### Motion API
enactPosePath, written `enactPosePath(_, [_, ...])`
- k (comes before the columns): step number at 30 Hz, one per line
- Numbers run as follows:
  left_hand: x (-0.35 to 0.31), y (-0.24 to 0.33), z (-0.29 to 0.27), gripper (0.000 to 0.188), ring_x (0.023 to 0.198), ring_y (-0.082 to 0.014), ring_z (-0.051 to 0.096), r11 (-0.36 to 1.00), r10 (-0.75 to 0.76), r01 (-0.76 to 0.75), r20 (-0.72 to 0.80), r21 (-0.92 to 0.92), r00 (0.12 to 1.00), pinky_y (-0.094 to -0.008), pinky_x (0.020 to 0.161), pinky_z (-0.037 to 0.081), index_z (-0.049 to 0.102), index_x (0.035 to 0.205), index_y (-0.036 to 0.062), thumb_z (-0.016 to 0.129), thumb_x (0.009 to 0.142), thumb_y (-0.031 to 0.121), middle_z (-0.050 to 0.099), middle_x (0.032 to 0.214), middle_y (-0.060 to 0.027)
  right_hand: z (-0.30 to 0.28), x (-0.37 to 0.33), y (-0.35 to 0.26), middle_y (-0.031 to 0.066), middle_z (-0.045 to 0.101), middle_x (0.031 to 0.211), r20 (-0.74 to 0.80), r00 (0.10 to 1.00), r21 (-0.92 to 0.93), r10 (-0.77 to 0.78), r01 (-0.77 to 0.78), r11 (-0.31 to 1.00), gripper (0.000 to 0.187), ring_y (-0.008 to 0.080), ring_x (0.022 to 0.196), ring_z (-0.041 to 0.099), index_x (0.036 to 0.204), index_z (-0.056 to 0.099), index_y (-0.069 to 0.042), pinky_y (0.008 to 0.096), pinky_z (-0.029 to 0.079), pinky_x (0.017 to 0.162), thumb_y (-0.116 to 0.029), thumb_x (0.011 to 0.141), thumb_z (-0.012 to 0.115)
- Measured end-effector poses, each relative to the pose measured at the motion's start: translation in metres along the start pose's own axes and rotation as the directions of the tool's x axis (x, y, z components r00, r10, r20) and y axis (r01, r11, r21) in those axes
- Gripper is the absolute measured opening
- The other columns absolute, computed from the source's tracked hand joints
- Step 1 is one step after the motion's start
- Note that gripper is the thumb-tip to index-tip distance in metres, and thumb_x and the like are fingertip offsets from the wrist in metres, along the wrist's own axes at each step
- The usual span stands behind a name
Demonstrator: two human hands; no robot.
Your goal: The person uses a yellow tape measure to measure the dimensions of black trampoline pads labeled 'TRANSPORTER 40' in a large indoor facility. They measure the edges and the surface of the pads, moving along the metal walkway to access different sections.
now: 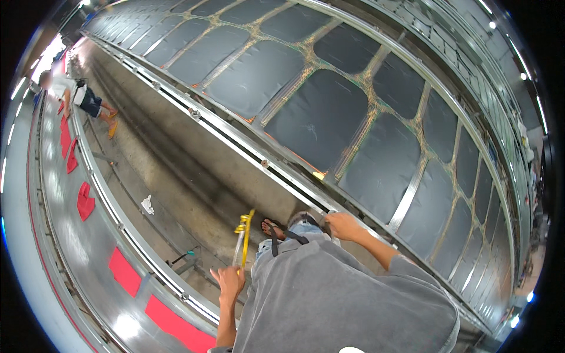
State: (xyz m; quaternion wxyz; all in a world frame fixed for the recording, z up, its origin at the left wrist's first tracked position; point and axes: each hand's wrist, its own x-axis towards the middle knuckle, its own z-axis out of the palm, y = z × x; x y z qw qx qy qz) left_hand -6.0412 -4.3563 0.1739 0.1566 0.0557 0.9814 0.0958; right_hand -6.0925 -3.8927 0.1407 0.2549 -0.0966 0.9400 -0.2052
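My left hand (228, 281) is closed around the lower end of a long, narrow tool (243, 238) with a yellow bar and a silver bar side by side. The tool points up and away from me over the walkway, with a yellow fitting near its far end. At the near edge of the long table on the right, my right hand (343, 225) has curled fingers, beside the metal rail (276, 173). Whatever those fingers hold, if anything, is hidden. Dark grey sheet panels (318, 115) cover that table in rows, with patterned, multicoloured strips between them.
Along the left runs a long metal table (97, 247) carrying several red pieces (125, 272). Another person (73, 94) stands beside it, far off. A crumpled white scrap (147, 205) lies low by that table, on the side of the concrete walkway (176, 159).
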Motion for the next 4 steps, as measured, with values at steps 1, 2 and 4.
enactPosePath(1, [-0.009, -0.016, -0.007, 0.034, 0.092, -0.041, 0.07, 0.999, -0.048, 0.038, 0.283, 0.039, 0.958, -0.0742, 0.102, 0.032, 0.076, 0.095, 0.0091, 0.057, 0.097, 0.037, 0.075, 0.096, -0.0183, 0.005, -0.018, 0.003, 0.0168, 0.068, 0.106, 0.058, 0.998, -0.042, 0.03, -0.028, 0.999, 0.036, 0.0401, 0.102, 0.065, 0.122, 0.059, -0.007, 0.0531, 0.052, 0.084, -0.013, 0.087, 0.066])
enactPosePath(2, [-0.017, -0.035, -0.01, 0.036, 0.094, -0.0416, 0.071, 0.994, -0.103, 0.064, 0.537, 0.09, 0.837, -0.0761, 0.109, 0.028, 0.078, 0.098, 0.0114, 0.055, 0.098, 0.039, 0.075, 0.1, -0.0174, 0.002, -0.037, -0.004, 0.0158, 0.068, 0.109, 0.115, 0.991, -0.089, 0.062, -0.052, 0.995, 0.043, 0.0399, 0.103, 0.065, 0.13, 0.057, -0.008, 0.0538, 0.052, 0.084, -0.013, 0.088, 0.066])
enactPosePath(4, [-0.037, -0.108, -0.008, 0.042, 0.104, -0.0442, 0.07, 0.993, -0.08, 0.121, 0.7, -0.009, 0.71, -0.0778, 0.108, 0.028, 0.079, 0.107, 0.0121, 0.051, 0.099, 0.042, 0.075, 0.102, -0.02, -0.033, -0.062, -0.047, 0.0215, 0.061, 0.129, 0.357, 0.931, -0.088, 0.074, -0.045, 0.995, 0.06, 0.0387, 0.115, 0.063, 0.147, 0.045, -0.005, 0.052, 0.055, 0.087, -0.015, 0.09, 0.062])
